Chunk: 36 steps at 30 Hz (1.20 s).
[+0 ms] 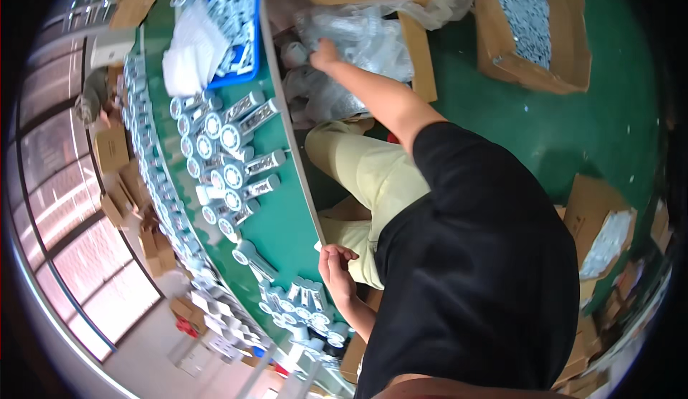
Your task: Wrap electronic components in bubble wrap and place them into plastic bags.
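My right hand [326,55] reaches into an open carton of crumpled clear plastic bags [369,40]. Its fingers are curled in against the plastic beside a pale rounded part [294,55]; what they grip is hidden. My left hand [337,266] rests by the edge of the green table [276,220], over my lap, its fingers curled in with nothing visible in them. On the table, several grey torch-like devices [233,175] with round pale heads lie in rows. A second cluster of similar pieces [304,306] sits nearer my left hand.
A blue tray [246,65] of small pale parts, with white sheets [193,55], stands on the table. A carton of small grey pieces [530,40] is on the green floor. Along the table's far side run long rows of devices [154,169]. More cartons [598,220] stand behind me.
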{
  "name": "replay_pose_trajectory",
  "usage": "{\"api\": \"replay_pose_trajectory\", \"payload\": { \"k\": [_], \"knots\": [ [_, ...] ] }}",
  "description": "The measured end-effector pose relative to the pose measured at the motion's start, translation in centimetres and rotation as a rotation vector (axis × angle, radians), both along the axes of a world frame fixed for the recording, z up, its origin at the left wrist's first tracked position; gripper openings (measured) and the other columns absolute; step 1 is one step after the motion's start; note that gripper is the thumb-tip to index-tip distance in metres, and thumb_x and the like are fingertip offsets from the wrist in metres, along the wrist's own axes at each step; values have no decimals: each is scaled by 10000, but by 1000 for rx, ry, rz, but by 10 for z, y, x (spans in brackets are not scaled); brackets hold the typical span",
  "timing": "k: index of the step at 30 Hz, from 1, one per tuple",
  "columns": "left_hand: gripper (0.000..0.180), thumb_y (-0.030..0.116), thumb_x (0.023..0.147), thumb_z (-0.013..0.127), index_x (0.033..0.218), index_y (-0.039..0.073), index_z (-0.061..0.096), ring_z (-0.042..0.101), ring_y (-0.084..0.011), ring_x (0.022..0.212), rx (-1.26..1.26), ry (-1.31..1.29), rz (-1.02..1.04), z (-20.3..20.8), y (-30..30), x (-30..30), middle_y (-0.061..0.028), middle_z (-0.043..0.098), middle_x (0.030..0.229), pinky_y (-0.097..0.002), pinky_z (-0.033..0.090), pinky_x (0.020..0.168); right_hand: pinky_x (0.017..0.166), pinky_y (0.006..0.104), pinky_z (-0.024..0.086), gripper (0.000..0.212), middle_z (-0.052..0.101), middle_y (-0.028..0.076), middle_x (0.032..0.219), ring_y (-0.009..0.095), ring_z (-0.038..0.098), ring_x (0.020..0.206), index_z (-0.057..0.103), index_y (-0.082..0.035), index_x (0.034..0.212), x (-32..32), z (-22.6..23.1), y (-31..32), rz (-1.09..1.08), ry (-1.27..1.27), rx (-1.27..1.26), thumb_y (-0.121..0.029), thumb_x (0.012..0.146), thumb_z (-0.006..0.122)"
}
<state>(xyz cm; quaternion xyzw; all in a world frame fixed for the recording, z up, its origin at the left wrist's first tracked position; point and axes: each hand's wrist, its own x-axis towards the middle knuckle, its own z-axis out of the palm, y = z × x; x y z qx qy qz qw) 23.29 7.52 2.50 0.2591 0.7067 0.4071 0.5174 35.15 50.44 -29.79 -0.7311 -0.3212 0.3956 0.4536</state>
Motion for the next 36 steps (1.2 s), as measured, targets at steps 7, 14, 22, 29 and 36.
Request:
{"api": "replay_pose_trajectory", "payload": {
  "k": [7, 14, 22, 29, 36],
  "knots": [
    [189, 148, 1017, 458, 888, 39, 542, 520, -180, 672, 161, -176, 166, 12, -8, -47, -63, 514, 719, -298, 466, 692, 573, 255, 421, 143, 621, 48, 721, 131, 506, 609, 687, -48, 876, 58, 33, -192, 275, 573, -81, -96, 854, 554],
    [171, 142, 1014, 479, 930, 26, 572, 522, -157, 685, 233, -33, 265, 22, -30, -78, -55, 532, 736, -278, 470, 701, 657, 243, 452, 187, 637, 75, 870, 139, 543, 729, 636, -11, 1053, 88, 127, -183, 252, 429, 194, -19, 889, 548],
    [171, 134, 1010, 492, 930, 16, 585, 534, -150, 704, 277, -95, 296, 4, -59, -83, -59, 552, 760, -267, 474, 728, 811, 270, 501, 143, 703, 49, 987, 179, 643, 870, 678, -12, 983, -1, 304, -36, 609, -243, 976, 12, 868, 596],
    [170, 131, 1006, 499, 930, 8, 589, 547, -146, 726, 350, -67, 287, 9, -68, -74, -60, 572, 789, -264, 474, 744, 989, 373, 475, 464, 626, 137, 1311, 328, 608, 1135, 589, -51, 1308, -96, 296, 134, 963, -942, 1218, -159, 857, 586],
    [159, 122, 999, 504, 946, 9, 602, 537, -123, 712, 402, -56, 393, -2, -98, -68, -45, 582, 782, -240, 439, 695, 789, 502, 511, 277, 717, 162, 1039, 408, 659, 959, 704, -98, 1006, -80, 299, 113, 848, -1349, 538, -222, 877, 492]
  ]
}}
